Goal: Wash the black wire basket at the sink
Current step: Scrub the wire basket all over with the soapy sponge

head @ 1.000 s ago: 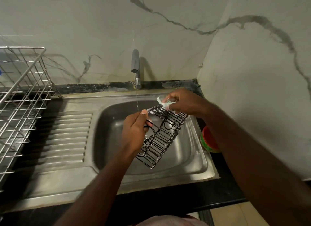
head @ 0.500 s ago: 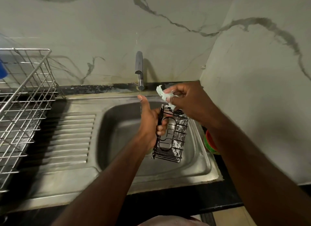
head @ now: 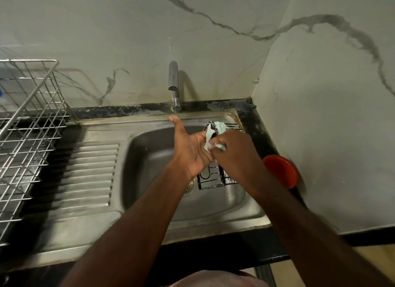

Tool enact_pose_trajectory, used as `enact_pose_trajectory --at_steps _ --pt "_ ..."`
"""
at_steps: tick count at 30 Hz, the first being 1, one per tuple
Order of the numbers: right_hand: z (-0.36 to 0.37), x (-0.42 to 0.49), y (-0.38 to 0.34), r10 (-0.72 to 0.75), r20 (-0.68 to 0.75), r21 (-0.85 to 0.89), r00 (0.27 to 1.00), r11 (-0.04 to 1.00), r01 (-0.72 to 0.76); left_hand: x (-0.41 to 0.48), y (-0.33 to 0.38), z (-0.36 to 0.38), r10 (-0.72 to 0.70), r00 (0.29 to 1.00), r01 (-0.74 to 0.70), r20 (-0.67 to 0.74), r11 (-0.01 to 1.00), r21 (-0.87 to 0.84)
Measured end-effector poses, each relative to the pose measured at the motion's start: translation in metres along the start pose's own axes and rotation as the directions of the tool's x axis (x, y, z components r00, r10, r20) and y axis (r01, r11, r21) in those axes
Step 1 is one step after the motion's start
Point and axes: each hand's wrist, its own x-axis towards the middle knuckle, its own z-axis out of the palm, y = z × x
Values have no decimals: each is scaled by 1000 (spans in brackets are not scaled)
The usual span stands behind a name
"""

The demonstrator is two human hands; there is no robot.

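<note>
Our left hand (head: pixel 190 150) lies against the basket (head: pixel 210 179), thumb straight up. Its fingers run behind the cloth (head: pixel 215 132), so we can't tell the grip. Our right hand (head: pixel 235 154) is curled round the pale cloth, pressing it on the basket's top. Basket is upright over the sink's (head: pixel 149 209) right half. Red bowl (head: pixel 280 171) on the desk (head: pixel 213 254) beside the sink's right rim. Tap (head: pixel 173 77) at the sink's back edge, wire rack (head: pixel 27 120) at the left edge.

dim, warm light; hard shadows on drainboard (head: pixel 85 169); slight motion blur; wide-angle edge bending
</note>
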Motion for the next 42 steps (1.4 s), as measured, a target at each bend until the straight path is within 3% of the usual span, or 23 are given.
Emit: enact_pose_trajectory --at_steps 6,11,13,15,19,23,27,29,31,36,42 --pt "-3 -42 25 28 138 -74 990 997 -18 3 2 3 -26 999 25 -48 1000 -17" --pt "-24 -53 46 171 296 -92 940 984 -150 7 -2 8 44 976 -7 -211 985 172" --pt "-37 -51 49 173 216 12 961 984 -180 7 -3 11 62 973 -3 -222 966 257" --pt "-48 -44 46 169 77 232 983 955 -182 8 -5 12 97 968 -14 -233 943 333" --pt "-63 -13 29 207 -54 679 977 725 -116 6 -15 9 199 912 39 -360 830 557" --pt "-64 16 26 245 -99 802 965 594 -68 -7 -19 5 434 800 -7 -414 696 718" --pt "-63 34 30 293 -148 873 945 487 -14 -19 -16 -8 552 770 -6 -319 507 862" --pt "-56 40 34 279 -117 889 953 457 -24 -22 -16 -14 582 748 -17 -318 496 868" --pt "-43 44 43 275 -74 863 959 500 -77 -26 -15 -18 599 745 -72 -293 509 858" --pt "-8 59 90 297 -47 618 954 758 -206 -38 -11 -26 647 742 -209 -176 472 856" --pt "2 54 109 32 38 324 999 945 -42 -54 -2 -25 700 691 -275 -180 485 830"
